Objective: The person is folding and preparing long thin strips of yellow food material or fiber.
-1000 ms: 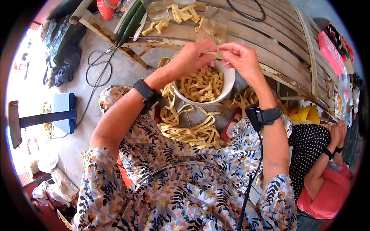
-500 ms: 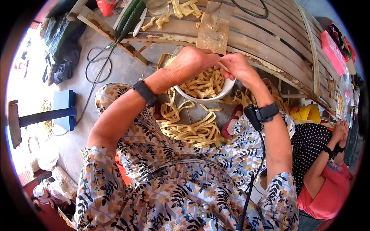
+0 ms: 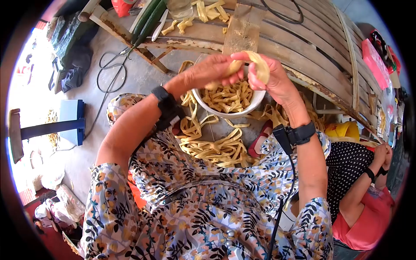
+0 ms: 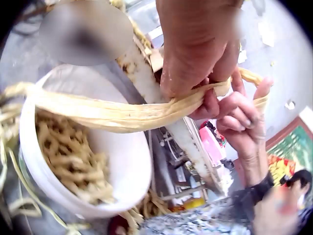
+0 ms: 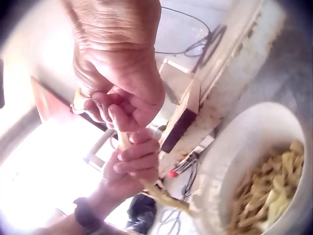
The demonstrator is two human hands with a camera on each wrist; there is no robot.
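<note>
A long, flat yellowish strip (image 4: 122,116) runs across the left wrist view, above a white bucket (image 4: 139,166) holding knotted pieces (image 4: 73,161). My left hand (image 3: 212,71) curls its fingers round this strip; in the right wrist view, the strip's tail (image 5: 166,198) hangs below that hand toward the bucket. My right hand (image 3: 275,80) pinches the strip's other part, which loops (image 3: 258,67) over its fingers. The hands are close together over the bucket's far rim, beside the bench edge.
A slatted bench (image 3: 303,47) bears a wooden board (image 3: 242,30), several knotted pieces (image 3: 206,11), cucumbers (image 3: 149,19) and a glass jar. Loose strips (image 3: 216,149) lie on the floor near my feet. Another person (image 3: 366,212) sits at the right.
The hands, close together half a second ago, are slightly apart, with the right hand raised and turned. The strip now shows as a wide loop over its fingers.
</note>
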